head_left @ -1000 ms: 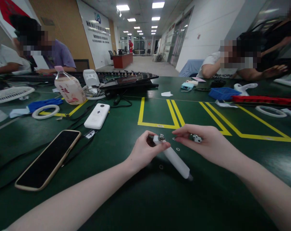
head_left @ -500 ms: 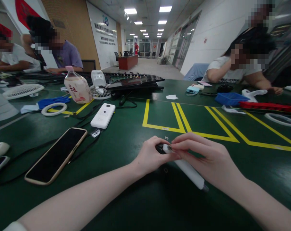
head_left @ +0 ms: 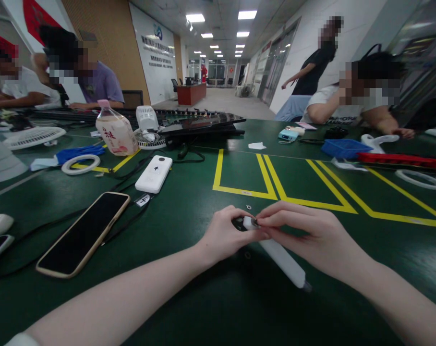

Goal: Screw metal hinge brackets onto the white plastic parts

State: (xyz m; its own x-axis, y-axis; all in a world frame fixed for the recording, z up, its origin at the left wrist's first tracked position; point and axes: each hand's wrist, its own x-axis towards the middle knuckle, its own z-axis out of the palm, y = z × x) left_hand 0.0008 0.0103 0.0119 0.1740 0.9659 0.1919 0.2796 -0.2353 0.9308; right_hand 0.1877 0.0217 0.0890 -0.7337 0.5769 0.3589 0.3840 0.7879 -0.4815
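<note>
A long white rod-shaped piece slants down to the right beneath my hands and ends in a grey tip. My left hand is closed around its upper end, thumb on the near side. With thumb and fingertips, my right hand pinches a small dark metal part at the rod's white end. The fingers cover most of that part, so its exact shape cannot be made out. One small metal ring lies on the table just beyond my hands, and another ring lies nearer to me.
To the left lie a phone, a white power bank marked 4 and dark cables. Farther back stand a pink drink bottle and a black flat panel. Yellow tape marks the green table. A blue tray sits right; people are around.
My hands stay almost in place, with the right fingertips shifting slightly at the rod's end. In the background, a standing person at the right has moved left, away from the seated person.
</note>
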